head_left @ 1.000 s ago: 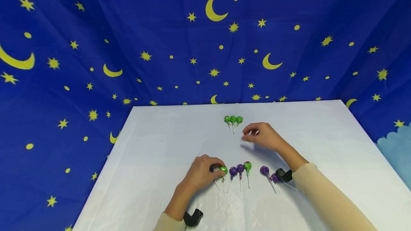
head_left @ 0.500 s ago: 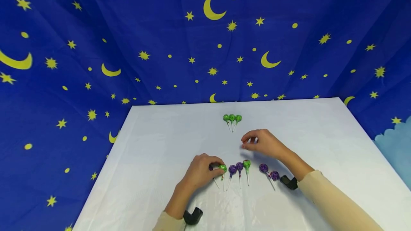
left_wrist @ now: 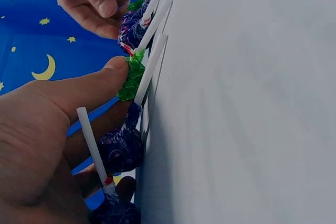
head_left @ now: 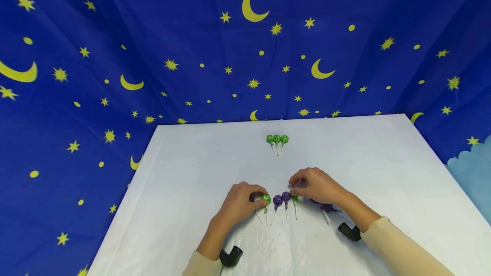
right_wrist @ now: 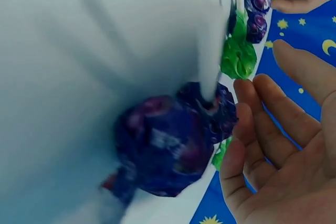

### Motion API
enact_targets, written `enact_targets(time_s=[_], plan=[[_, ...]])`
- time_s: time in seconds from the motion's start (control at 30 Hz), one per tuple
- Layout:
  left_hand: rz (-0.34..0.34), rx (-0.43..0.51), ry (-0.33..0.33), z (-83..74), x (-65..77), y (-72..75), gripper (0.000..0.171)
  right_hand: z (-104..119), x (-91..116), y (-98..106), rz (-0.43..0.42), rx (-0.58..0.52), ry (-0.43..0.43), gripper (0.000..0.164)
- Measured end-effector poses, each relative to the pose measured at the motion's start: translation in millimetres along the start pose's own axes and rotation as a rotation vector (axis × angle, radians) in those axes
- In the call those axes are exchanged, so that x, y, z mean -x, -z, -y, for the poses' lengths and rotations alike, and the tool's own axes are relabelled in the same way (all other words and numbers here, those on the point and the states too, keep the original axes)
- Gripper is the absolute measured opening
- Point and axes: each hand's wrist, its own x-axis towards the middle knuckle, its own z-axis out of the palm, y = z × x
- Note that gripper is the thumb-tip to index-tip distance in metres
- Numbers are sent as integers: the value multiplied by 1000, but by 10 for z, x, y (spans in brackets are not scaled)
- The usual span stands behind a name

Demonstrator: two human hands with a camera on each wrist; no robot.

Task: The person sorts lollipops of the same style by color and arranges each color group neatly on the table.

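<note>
My left hand (head_left: 239, 201) pinches the wrapped head of a green lollipop (head_left: 266, 199) between thumb and fingers, its white stick pointing toward me. Under that palm, the left wrist view shows a purple lollipop (left_wrist: 122, 148) and a second purple one (left_wrist: 116, 211). Two purple lollipops (head_left: 281, 199) lie just right of the pinched one. Beside them is another green lollipop (head_left: 295, 201), its head partly covered by the fingertips of my right hand (head_left: 318, 184). That hand has relaxed fingers, with thumb and fingers apart. Purple lollipops (right_wrist: 168, 145) lie beneath its wrist.
Three green lollipops (head_left: 277, 139) lie fanned together toward the back of the white table (head_left: 192, 161). A blue cloth (head_left: 215, 46) with yellow stars and moons hangs behind and at the sides. Black wrist cameras (head_left: 232, 257) sit at both cuffs.
My right hand has come down toward me, from near the far green lollipops to the right-hand green one in the front row. The left hand keeps its place on its lollipop.
</note>
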Motion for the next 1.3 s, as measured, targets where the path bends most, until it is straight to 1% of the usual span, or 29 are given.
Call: enact_targets(time_s=[0.13,0.5,0.73,0.9,1.03,1.17,1.3], plan=[[-1,-11,11,-12,4,-3,19,-11,45,-40,-7,4,15,25],[13,7,23,-4,12,-16,20,-74,108,-118,-41,42,-8,24],[7,13,16,-11,3,-18,20,-98,104,-124,-50,21,23,25],[34,24,30,-23,-7,-21,19,-113,112,-120,-58,8,21,25],[56,58,50,-40,-15,-11,19,-118,120,-112,-55,20,8,25],[71,131,76,-49,-36,20,19,-115,123,-105,-55,52,8,25],[72,206,95,-48,-72,66,19,-107,116,-107,-53,59,7,25]])
